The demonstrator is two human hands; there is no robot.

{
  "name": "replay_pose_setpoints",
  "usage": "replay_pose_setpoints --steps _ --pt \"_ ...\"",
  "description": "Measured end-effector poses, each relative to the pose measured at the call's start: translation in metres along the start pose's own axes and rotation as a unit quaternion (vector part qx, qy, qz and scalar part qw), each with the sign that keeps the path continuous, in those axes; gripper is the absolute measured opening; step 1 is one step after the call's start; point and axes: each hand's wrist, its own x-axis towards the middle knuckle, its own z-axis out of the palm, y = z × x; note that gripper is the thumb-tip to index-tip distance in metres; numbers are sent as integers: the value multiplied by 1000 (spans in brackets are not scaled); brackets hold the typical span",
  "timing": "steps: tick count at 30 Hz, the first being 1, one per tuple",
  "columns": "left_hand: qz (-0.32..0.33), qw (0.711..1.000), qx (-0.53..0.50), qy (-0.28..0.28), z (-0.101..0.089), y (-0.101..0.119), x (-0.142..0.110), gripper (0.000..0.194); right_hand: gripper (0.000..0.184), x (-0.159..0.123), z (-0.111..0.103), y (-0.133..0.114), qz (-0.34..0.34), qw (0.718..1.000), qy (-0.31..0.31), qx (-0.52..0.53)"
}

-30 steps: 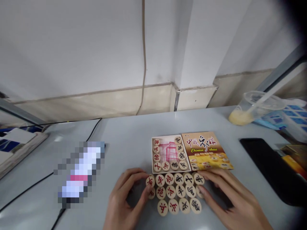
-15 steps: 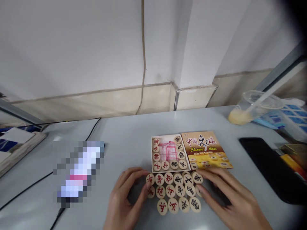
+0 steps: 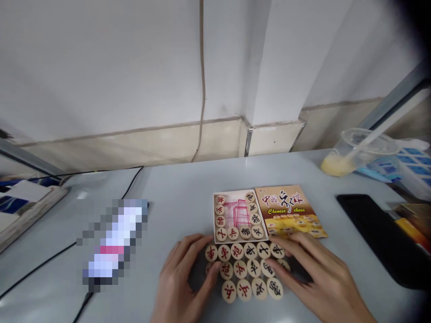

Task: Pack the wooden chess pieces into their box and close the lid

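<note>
The back row of six round chess pieces (image 3: pixel 237 252) is laid face up on the desk (image 3: pixel 168 202), just beside the near wall of the open box (image 3: pixel 241 241). Its long axis is run crosswise, from hand to hand. The red-marked end piece (image 3: pixel 211 252) is framed by the thumb and forefinger of the left hand (image 3: pixel 182 278); the black-marked end piece (image 3: pixel 278 250) is framed likewise by the right hand (image 3: pixel 319 278). Both hands are held partly open, with the fingers curved and the tips parted; whether the end pieces are touched cannot be told.

A middle row (image 3: pixel 240 269) is set nearer the body, its left end mostly covered by the left thumb and its right end partly by the right thumb. The four-piece front row (image 3: pixel 244 290) is left uncovered. More pieces are lined along three sides of the box, beside which the printed lid (image 3: pixel 286 208) is laid. Farther left, a lit device (image 3: pixel 114 242) is blurred into blocks; both wrists are cut off below.
</note>
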Motion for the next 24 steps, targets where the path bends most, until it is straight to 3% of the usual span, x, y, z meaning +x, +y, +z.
replay_pose_setpoints --steps 11,16,20,24 --pt "-46 997 -51 21 -3 2 2 27 31 -3 -1 1 25 999 14 20" --pt "-45 995 -73 49 -12 7 25 19 23 24 -7 8 16 999 -7 35" --pt "27 1000 5 8 -22 14 62 19 20 67 -3 17 -16 998 -67 -16" --pt "82 979 178 -59 -23 21 93 18 25 102 4 22 -81 984 -126 -96"
